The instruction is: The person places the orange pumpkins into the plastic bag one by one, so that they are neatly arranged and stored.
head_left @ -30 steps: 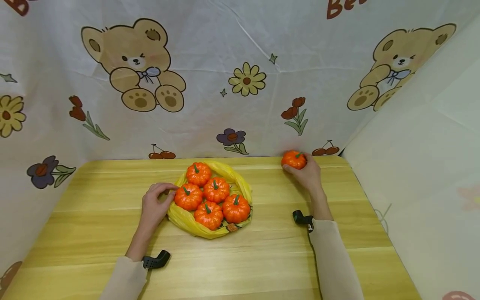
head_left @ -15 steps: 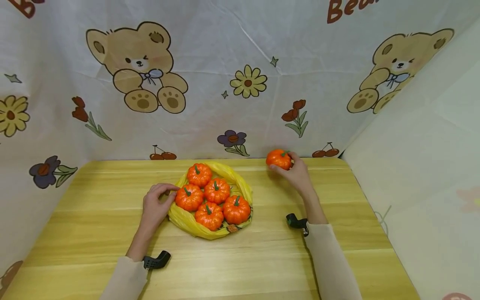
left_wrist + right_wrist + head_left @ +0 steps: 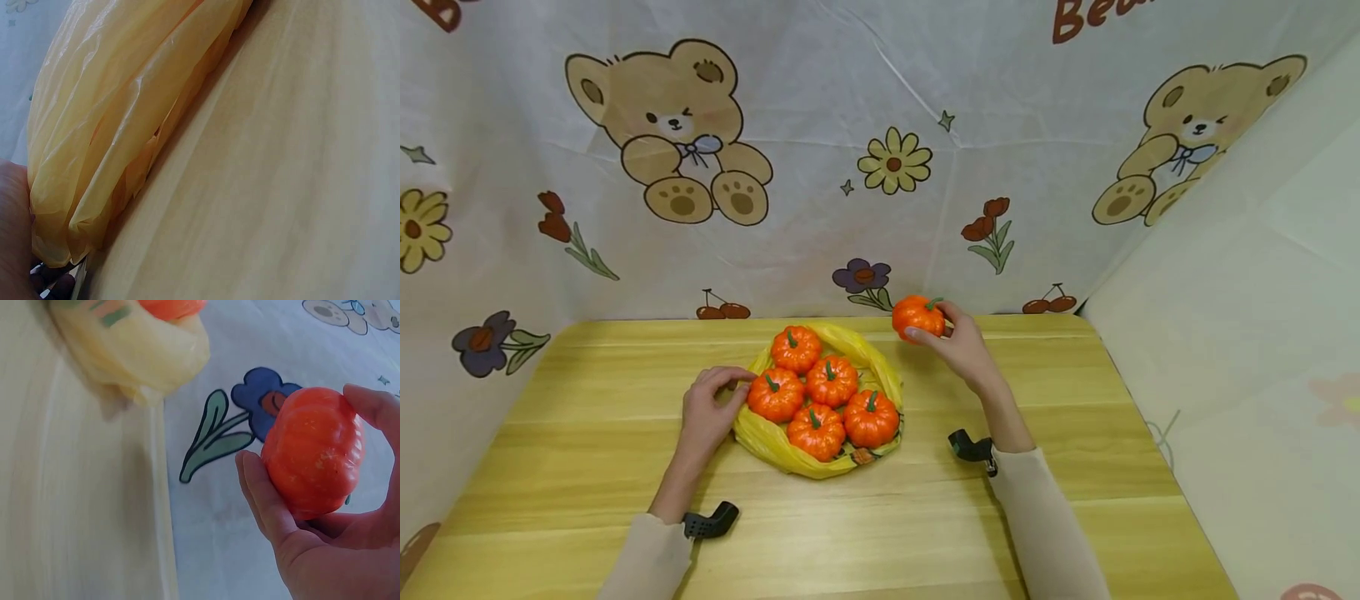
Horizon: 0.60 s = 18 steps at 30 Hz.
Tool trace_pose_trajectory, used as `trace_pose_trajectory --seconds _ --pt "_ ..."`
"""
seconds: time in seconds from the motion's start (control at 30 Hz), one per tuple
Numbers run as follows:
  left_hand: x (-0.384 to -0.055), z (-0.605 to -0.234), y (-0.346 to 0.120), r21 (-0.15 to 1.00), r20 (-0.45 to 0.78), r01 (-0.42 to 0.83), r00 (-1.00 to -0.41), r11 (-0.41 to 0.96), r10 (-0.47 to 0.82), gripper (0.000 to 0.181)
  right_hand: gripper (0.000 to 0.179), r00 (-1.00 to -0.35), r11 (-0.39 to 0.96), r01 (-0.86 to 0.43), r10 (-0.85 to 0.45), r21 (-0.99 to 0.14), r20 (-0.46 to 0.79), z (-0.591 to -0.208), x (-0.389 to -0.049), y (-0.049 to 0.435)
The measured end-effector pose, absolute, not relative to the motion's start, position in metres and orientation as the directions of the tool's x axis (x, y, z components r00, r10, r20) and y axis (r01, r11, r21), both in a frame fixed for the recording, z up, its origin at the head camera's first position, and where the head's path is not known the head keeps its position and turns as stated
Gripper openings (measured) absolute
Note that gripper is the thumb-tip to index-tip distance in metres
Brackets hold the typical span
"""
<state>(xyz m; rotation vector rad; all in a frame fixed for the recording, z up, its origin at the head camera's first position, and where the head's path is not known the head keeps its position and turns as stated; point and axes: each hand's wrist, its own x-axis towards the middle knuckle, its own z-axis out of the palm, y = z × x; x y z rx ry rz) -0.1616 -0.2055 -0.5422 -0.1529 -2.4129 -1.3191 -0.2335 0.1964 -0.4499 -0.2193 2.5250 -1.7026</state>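
Observation:
My right hand [image 3: 964, 348] holds a small orange toy pumpkin [image 3: 916, 317] with a green stem, raised above the table's back edge. In the right wrist view, thumb and fingers grip the pumpkin [image 3: 315, 453] from its sides. A yellow plastic bag [image 3: 765, 440] lies on the table with its mouth spread wide and rolled down. Several similar pumpkins [image 3: 832, 380] sit inside it. At the bag's left rim, my left hand [image 3: 706, 410] pinches the edge between thumb and fingers. Close up in the left wrist view, the bag's wall [image 3: 125, 125] hides most of those fingers.
The wood-grain table [image 3: 850, 542] ends at a hanging white cloth [image 3: 805, 242] printed with bears and flowers. A pale wall [image 3: 1240, 350] stands along the right side. Each wrist wears a black camera [image 3: 712, 520].
My right hand has carried the pumpkin leftward along the back of the table, lifting it slightly, closer to the bag. My left hand has stayed at the bag's rim.

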Motion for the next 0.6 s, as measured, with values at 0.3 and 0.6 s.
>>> trace_pose_trajectory --seconds 0.3,0.6 --pt "-0.161 -0.543 -0.207 0.795 0.368 0.268 -0.926 0.544 -0.082 0.014 0.057 -0.964 0.278 -0.096 -0.264 -0.956 0.020 -0.443 -0.233 0.161" --pt "-0.161 -0.543 -0.207 0.791 0.376 0.275 -0.923 0.546 -0.080 0.014 0.066 -0.943 0.271 -0.081 -0.332 -0.959 -0.014 -0.440 -0.232 0.142"
